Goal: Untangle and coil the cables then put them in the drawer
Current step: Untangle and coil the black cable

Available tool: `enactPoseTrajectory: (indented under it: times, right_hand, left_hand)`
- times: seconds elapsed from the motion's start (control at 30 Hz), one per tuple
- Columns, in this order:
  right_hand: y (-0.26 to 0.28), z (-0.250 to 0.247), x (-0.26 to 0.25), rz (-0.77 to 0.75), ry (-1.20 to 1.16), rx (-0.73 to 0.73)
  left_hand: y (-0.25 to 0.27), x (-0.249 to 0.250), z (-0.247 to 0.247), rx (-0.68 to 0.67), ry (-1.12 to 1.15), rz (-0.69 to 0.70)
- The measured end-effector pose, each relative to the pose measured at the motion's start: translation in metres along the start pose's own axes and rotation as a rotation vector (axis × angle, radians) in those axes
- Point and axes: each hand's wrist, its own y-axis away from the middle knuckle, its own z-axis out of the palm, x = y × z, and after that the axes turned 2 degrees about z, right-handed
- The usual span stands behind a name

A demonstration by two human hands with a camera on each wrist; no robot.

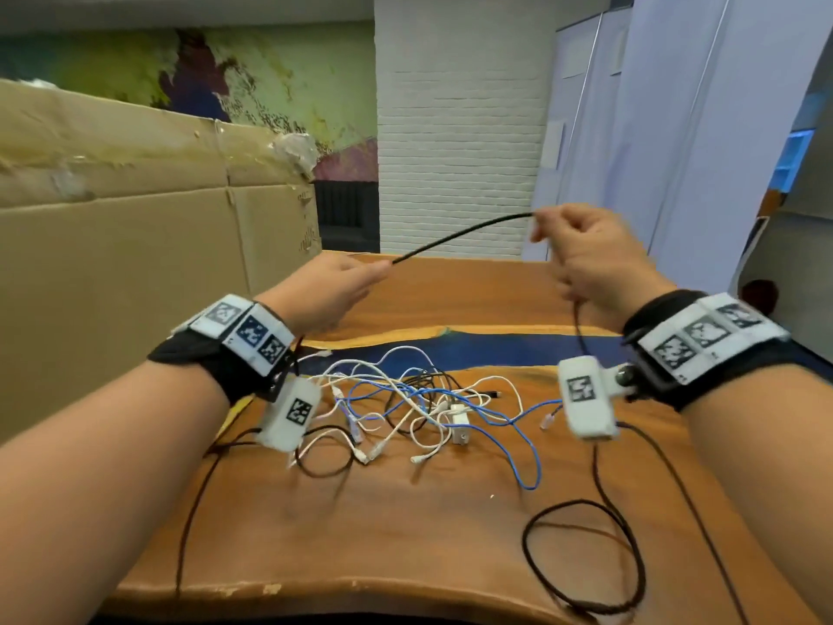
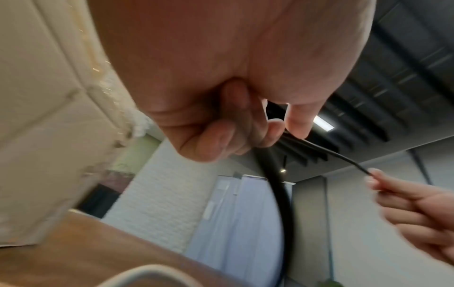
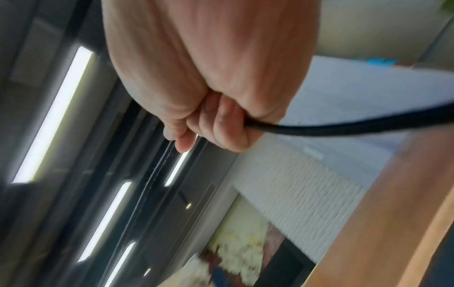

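A black cable (image 1: 459, 234) stretches in the air between my two hands above the wooden table (image 1: 405, 534). My left hand (image 1: 374, 270) pinches one end of that span between thumb and fingers (image 2: 277, 132). Higher and to the right, my right hand (image 1: 547, 225) pinches the cable, its fingers curled round it (image 3: 216, 124). From the right hand the cable (image 3: 343, 127) hangs down to a loose black loop (image 1: 631, 534) on the table. A tangle of white, blue and black cables (image 1: 419, 403) lies below my wrists. No drawer is in view.
A large cardboard box (image 1: 135, 218) stands along the left side of the table. A white brick wall (image 1: 455, 151) and pale panels (image 1: 676, 151) lie beyond the far edge. The table's chipped front edge (image 1: 270, 590) is near me.
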Motion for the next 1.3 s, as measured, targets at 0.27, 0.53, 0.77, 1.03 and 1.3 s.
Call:
enactPoseTrajectory:
  times: [0.27, 0.53, 0.77, 1.03, 1.3]
  right_hand:
    - [-0.001, -0.090, 0.047, 0.194, 0.654, 0.151]
    - [0.040, -0.003, 0.001, -0.029, 0.412, -0.344]
    - [0.043, -0.007, -0.005, 0.054, -0.077, -0.166]
    - [0.043, -0.111, 0.056, 0.141, 0.359, 0.159]
    - [0.064, -0.129, 0.121, 0.338, 0.850, 0.044]
  left_hand:
    - [0.004, -0.030, -0.011, 0.223, 0.206, -0.095]
    - [-0.006, 0.068, 0.051, -0.001, -0.092, 0.256]
    - [-0.007, 0.065, 0.057, 0.006, -0.038, 0.186]
    - [0.008, 0.001, 0.055, -0.096, 0.228, -0.068]
    - [0.001, 0.025, 0.077, -0.038, 0.556, -0.045]
